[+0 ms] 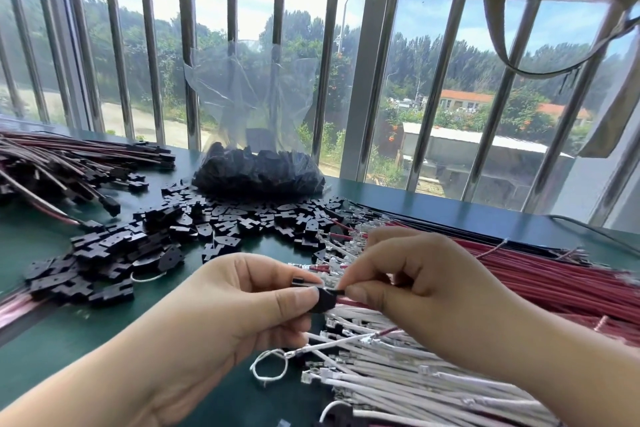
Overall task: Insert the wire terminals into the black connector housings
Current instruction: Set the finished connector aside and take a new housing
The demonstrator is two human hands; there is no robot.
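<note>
Left hand (242, 302) pinches black housing (323, 300); right hand (408, 281) pinches wire.

No legible text, labels, brands, numbers or signs found anywhere in view.
</note>
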